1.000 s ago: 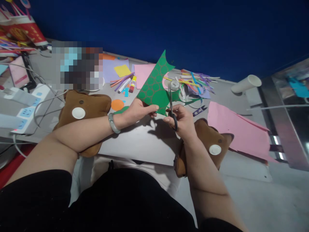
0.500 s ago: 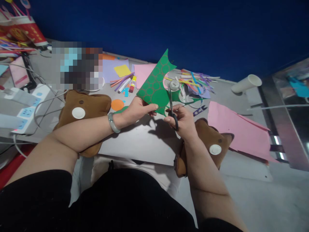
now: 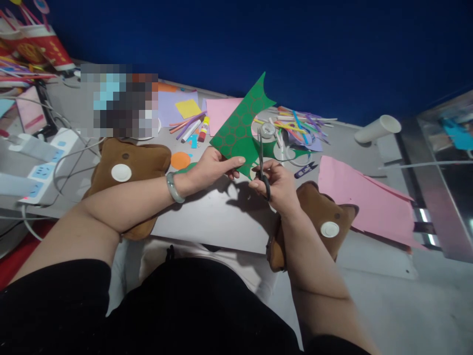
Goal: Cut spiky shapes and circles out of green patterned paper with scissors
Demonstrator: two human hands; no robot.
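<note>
A sheet of green paper [image 3: 236,129], marked with many drawn circles, is pinched at its lower edge between the thumb and fingers of my left hand [image 3: 218,166]. Its right side has curved, cut-out edges. My right hand [image 3: 280,185] grips black-handled scissors [image 3: 262,170], blades pointing up, right against the paper's right edge. Whether the blades are parted is hard to make out. Below the hands lies a white sheet [image 3: 210,217], with their shadow on it. An orange paper circle [image 3: 181,160] rests left of my left hand, and a piece of green paper is partly hidden behind that wrist.
Brown cushions [image 3: 142,160] lie under both forearms. Behind the paper are a glue stick [image 3: 203,129], markers, a tape roll [image 3: 268,129] and colourful strips [image 3: 303,125]. Purple snips [image 3: 305,170], pink paper [image 3: 362,197] and a white tube [image 3: 379,129] are on the right; a power strip [image 3: 46,170] stands left.
The green paper has turned slightly, its top tip shifting right. The scissors and my right hand have tilted a little, staying at the paper's right edge. My left hand keeps its hold.
</note>
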